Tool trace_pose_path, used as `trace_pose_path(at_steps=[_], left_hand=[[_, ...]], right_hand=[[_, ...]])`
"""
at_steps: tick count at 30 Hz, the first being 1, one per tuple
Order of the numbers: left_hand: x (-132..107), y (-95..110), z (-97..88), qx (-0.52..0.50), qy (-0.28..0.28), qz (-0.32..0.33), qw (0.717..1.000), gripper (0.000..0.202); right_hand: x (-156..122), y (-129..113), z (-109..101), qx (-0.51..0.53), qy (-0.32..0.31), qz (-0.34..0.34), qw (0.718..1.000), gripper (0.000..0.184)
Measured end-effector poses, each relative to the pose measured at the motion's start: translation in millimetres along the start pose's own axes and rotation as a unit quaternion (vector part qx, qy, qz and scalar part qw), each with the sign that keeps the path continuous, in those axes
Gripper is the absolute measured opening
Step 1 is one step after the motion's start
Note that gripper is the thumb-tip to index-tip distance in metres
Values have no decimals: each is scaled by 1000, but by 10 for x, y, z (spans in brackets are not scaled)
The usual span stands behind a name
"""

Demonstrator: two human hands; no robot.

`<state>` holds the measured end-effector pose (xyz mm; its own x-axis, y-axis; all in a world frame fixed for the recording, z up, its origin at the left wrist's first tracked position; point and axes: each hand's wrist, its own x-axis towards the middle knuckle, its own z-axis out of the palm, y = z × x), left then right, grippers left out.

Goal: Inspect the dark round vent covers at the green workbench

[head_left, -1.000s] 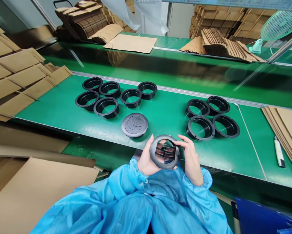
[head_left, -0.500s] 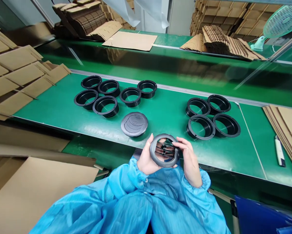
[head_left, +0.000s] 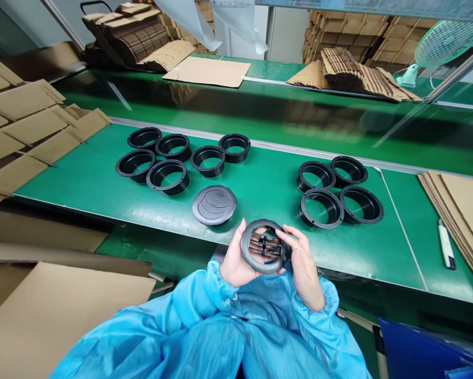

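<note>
Between my two hands is a round black air vent (head_left: 247,254), its open ring facing me and thin slats crossing the middle. My left hand (head_left: 235,261) grips its left side from below, thumb up along the rim. On the other side, my right hand (head_left: 304,268) holds the right edge, fingers over the upper rim. Just beyond, to the left, a round vent with closed louvres (head_left: 214,204) lies face up on the green table (head_left: 256,195). Several black flanged rings (head_left: 168,177) stand at the back left; more black rings (head_left: 322,208) are grouped at the right.
Cardboard dividers (head_left: 35,137) are stacked at the left, and flat cardboard sheets (head_left: 463,210) lie at the right beside a white utility knife (head_left: 445,245). A raised shelf behind carries cardboard and a green fan (head_left: 447,47). Below left is a cardboard box (head_left: 62,316).
The view has shifted slightly, so the scene sits a little lower and to the left. Both hands keep hold of the air vent, with the right fingers slightly moved on its rim.
</note>
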<state>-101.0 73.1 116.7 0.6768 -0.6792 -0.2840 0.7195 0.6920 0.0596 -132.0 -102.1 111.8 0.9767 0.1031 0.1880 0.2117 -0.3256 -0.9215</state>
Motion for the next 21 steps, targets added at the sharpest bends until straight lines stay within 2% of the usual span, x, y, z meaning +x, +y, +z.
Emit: trace_pose_path(at_steps=[3, 6, 8, 11, 15, 17, 19, 21], left_hand=[[9, 9, 6, -7, 13, 3, 1000, 58], [11, 54, 28, -11, 55, 38, 998, 55], [19, 88, 56, -7, 72, 47, 996, 53], [54, 72, 127, 25, 83, 37, 996, 50], [149, -75, 256, 68, 107, 17, 992, 43], [195, -131, 289, 81, 114, 6, 990, 44], [224, -132, 257, 115, 128, -8, 985, 50], [265, -54, 139, 182, 147, -16, 972, 61]], right_hand=[[-18, 51, 48, -93, -7, -56, 994, 49], [-41, 116, 82, -228, -46, -140, 962, 55], [-37, 142, 72, -274, -76, -169, 944, 62], [13, 121, 19, -279, -71, -175, 942, 74], [107, 31, -39, -259, -71, -157, 950, 112], [148, -3, -56, -264, -76, -169, 947, 120], [203, -21, -77, -269, -61, -186, 943, 124], [314, -23, -122, -281, -16, -183, 942, 126]])
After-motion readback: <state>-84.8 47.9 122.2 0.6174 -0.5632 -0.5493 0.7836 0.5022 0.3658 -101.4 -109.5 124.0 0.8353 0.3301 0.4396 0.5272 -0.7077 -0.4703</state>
